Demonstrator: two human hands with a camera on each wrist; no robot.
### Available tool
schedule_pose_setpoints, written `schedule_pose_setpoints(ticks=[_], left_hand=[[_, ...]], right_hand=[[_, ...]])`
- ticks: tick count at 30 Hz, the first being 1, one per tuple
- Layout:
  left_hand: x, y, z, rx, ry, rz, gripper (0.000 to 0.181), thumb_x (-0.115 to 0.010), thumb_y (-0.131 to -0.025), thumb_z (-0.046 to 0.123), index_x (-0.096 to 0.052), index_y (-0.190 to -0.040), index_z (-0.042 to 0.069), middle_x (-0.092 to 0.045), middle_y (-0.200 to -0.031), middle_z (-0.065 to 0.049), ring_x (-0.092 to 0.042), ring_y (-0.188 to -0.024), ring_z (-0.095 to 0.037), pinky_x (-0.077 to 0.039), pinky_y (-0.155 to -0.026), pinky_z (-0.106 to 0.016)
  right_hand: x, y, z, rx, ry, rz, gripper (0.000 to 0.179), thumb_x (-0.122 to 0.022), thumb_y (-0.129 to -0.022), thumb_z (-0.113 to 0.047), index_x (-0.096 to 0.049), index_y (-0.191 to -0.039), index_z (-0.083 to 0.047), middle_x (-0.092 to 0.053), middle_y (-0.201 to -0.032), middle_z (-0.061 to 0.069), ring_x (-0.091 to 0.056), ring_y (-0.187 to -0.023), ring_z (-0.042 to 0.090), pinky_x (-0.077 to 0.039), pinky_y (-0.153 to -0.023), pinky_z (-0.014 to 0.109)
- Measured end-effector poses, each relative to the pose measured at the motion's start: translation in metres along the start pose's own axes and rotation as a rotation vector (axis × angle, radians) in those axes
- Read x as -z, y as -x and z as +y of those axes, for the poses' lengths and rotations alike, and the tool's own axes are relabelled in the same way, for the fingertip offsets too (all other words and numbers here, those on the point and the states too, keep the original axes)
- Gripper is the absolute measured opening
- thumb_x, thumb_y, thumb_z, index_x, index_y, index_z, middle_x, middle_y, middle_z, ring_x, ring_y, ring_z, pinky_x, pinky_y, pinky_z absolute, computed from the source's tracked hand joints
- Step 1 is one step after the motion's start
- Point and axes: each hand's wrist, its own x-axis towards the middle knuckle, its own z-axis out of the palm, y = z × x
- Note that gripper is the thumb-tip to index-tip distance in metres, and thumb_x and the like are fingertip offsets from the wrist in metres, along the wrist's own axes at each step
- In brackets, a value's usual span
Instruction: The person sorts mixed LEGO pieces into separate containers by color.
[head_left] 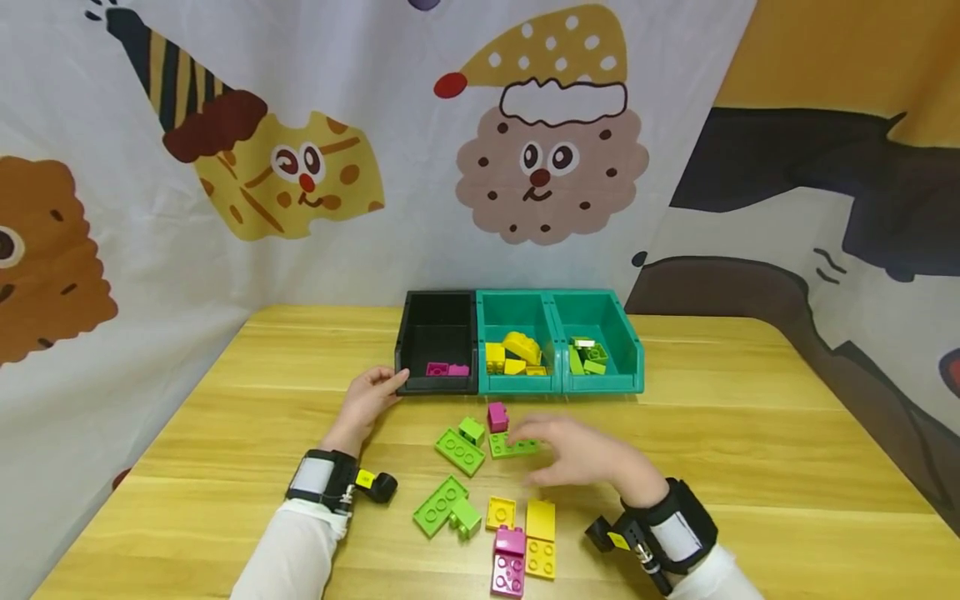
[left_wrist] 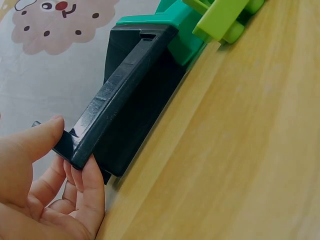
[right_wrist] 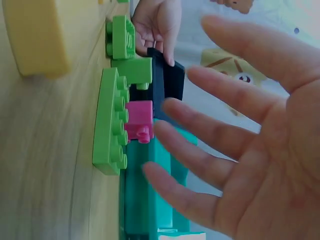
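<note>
My left hand [head_left: 366, 406] pinches the front left corner of the black bin [head_left: 437, 386], thumb above and fingers below in the left wrist view. Two magenta bricks [head_left: 447, 370] lie in that bin. With fingers spread and nothing in them, my right hand [head_left: 581, 454] hovers beside a long green brick [head_left: 517, 447]. Just behind that brick stands a small magenta brick [head_left: 497, 416]. In the right wrist view the open palm [right_wrist: 285, 150] is apart from the green and magenta bricks.
Two teal bins adjoin the black one: the middle bin [head_left: 517, 384] holds yellow bricks, the right bin [head_left: 603, 384] green ones. More green bricks [head_left: 459, 452] lie between my hands. Nearer the front are another green brick [head_left: 441, 505], yellow bricks [head_left: 541, 520] and magenta bricks [head_left: 508, 575].
</note>
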Motion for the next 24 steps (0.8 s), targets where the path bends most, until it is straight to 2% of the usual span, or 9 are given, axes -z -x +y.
schedule_pose_setpoints(ticks=[3,7,13,19,24], left_hand=[[0.000,0.000,-0.001,-0.003,-0.003,-0.007,0.024,-0.064,-0.091,0.017,-0.052,-0.100,-0.002,-0.047,-0.086,0.000,-0.049,-0.073,-0.008,-0.051,-0.070,-0.018],[0.000,0.000,-0.002,0.000,0.001,-0.012,0.025,-0.065,-0.091,0.017,-0.052,-0.100,-0.002,-0.047,-0.087,0.000,-0.049,-0.074,-0.008,-0.051,-0.070,-0.018],[0.000,0.000,-0.002,-0.003,0.011,-0.009,0.024,-0.065,-0.091,0.018,-0.053,-0.098,-0.001,-0.046,-0.086,0.000,-0.048,-0.073,-0.008,-0.050,-0.069,-0.017],[0.001,0.002,-0.001,-0.008,0.022,-0.009,0.022,-0.065,-0.091,0.018,-0.053,-0.095,0.000,-0.047,-0.082,0.001,-0.048,-0.070,-0.008,-0.050,-0.068,-0.017],[0.001,0.001,0.000,-0.010,0.022,-0.012,0.022,-0.065,-0.091,0.018,-0.053,-0.096,0.000,-0.047,-0.083,0.001,-0.048,-0.071,-0.008,-0.050,-0.068,-0.017]], right_hand=[[-0.001,0.006,-0.005,0.027,0.008,-0.076,0.047,-0.075,-0.079,-0.027,-0.060,-0.121,-0.011,-0.058,-0.126,0.005,-0.054,-0.116,0.023,-0.045,-0.099,0.041],[-0.003,0.011,-0.010,-0.006,0.011,-0.131,0.051,-0.079,-0.074,-0.027,-0.061,-0.121,-0.014,-0.059,-0.123,-0.001,-0.055,-0.114,0.018,-0.045,-0.099,0.038],[-0.009,0.016,-0.012,-0.077,-0.005,-0.179,0.053,-0.082,-0.070,-0.029,-0.062,-0.118,-0.018,-0.059,-0.119,-0.004,-0.055,-0.106,0.012,-0.047,-0.094,0.032],[-0.016,0.014,-0.014,-0.118,-0.042,-0.221,0.051,-0.083,-0.069,-0.031,-0.063,-0.114,-0.021,-0.056,-0.113,-0.007,-0.050,-0.089,0.004,-0.048,-0.080,0.025],[-0.016,0.013,-0.020,-0.161,-0.043,-0.227,0.049,-0.084,-0.069,-0.030,-0.063,-0.113,-0.022,-0.054,-0.110,-0.008,-0.049,-0.086,0.004,-0.048,-0.078,0.025]])
